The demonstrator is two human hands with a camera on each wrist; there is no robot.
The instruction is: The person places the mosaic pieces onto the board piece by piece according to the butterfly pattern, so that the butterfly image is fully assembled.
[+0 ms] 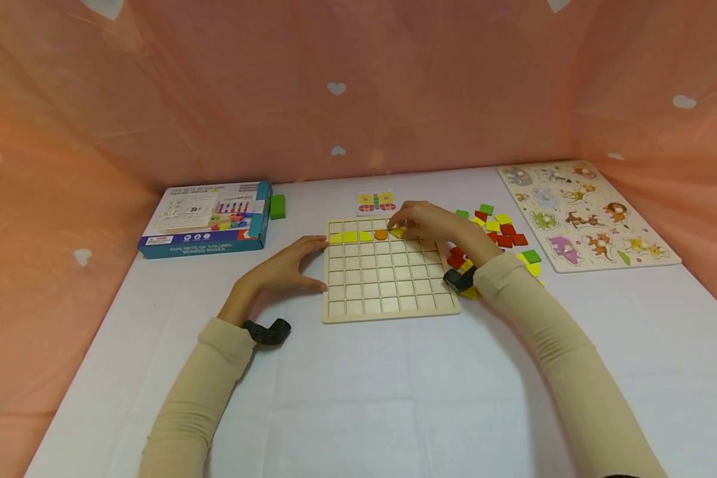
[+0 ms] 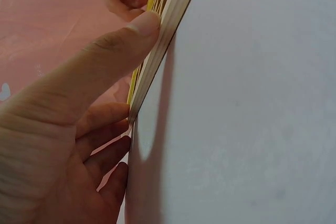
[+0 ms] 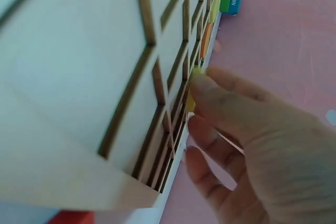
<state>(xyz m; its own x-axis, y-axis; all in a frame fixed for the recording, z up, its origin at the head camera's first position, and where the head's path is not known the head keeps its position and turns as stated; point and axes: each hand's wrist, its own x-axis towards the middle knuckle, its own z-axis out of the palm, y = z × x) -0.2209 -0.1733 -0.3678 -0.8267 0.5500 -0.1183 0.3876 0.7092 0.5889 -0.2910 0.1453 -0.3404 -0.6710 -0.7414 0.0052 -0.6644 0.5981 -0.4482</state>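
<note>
A wooden grid board [image 1: 390, 288] lies flat in front of me. Along its far row sit several yellow tiles [image 1: 350, 237] and an orange round piece [image 1: 381, 235]. My right hand [image 1: 421, 220] pinches a yellow tile [image 3: 191, 98] between thumb and fingertips, right at that row beside the orange piece. At the board's left edge rests my left hand [image 1: 287, 265], thumb and fingers spread apart, with the thumb [image 2: 144, 27] against the near part of the side and the fingertips towards the far corner. Behind the board stands a small pattern card [image 1: 376, 202] with a butterfly.
Loose red, green and yellow tiles [image 1: 506, 230] are scattered right of the board, partly under my right forearm. An animal puzzle board [image 1: 597, 219] lies further right. At the back left are a bead set box [image 1: 206, 219] and a green block [image 1: 277, 206].
</note>
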